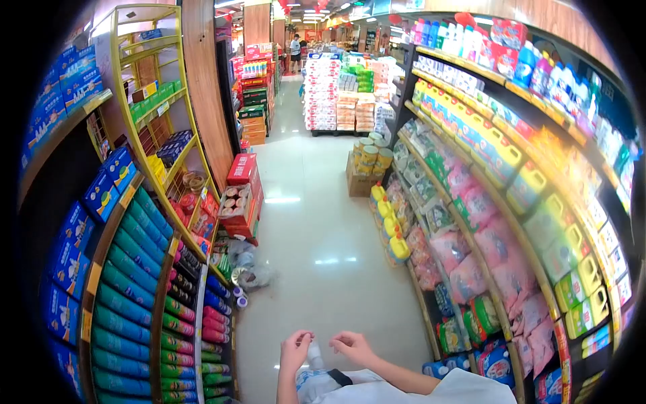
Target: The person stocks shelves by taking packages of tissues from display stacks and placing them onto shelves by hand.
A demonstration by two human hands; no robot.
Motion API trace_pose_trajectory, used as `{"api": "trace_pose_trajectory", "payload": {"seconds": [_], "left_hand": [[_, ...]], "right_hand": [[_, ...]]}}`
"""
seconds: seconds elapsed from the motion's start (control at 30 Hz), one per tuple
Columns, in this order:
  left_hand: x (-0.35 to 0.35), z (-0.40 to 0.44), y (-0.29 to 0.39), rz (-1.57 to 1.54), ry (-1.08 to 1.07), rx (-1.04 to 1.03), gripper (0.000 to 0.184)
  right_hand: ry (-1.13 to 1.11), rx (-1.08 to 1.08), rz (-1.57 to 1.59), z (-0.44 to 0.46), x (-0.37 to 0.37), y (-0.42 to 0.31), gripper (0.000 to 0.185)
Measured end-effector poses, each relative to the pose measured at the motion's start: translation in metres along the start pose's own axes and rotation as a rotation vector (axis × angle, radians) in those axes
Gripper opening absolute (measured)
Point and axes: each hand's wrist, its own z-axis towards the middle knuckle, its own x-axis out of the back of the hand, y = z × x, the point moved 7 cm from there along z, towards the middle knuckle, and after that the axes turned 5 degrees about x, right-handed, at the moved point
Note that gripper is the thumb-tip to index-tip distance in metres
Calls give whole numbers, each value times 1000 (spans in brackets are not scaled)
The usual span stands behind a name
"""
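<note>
Low in the middle of the view, my left hand (295,350) is raised in front of my body with its fingers curled in. My right hand (354,346) faces it a short way to the right, fingers bent toward the thumb. No object shows in either hand, and the two hands are apart. Below them are my white clothing (431,392), a black strap-like piece (340,377) and a white shoe or sock (314,355) on the pale tiled floor (336,289). Neither hand touches the shelves.
Shelves of teal spray cans (128,289) and blue boxes (70,269) line the left. On the right stand yellow jugs (498,151), pink bags (471,276) and bottles. Red cartons (243,172), plastic-wrapped goods (250,266), floor jugs (397,248) and a can-topped box (361,183) edge the aisle. Stacked packs (323,94) and a person (295,52) are ahead.
</note>
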Motion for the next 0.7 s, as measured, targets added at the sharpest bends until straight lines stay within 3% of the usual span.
{"api": "trace_pose_trajectory", "payload": {"seconds": [0.17, 0.27, 0.33, 0.53, 0.7], "left_hand": [[38, 71, 18, -63, 80, -49, 16], [57, 94, 1, -125, 136, -29, 15], [72, 106, -7, -163, 165, -19, 15], [89, 164, -30, -160, 174, 86, 15], [84, 237, 0, -187, 210, 137, 14]], "right_hand": [[-40, -15, -116, 88, -12, -34, 16], [-38, 47, -45, 131, -14, -30, 16], [45, -12, 49, 147, -6, -24, 15], [24, -46, 57, 204, 12, 1, 15], [52, -69, 240, 274, 21, 6, 17]]}}
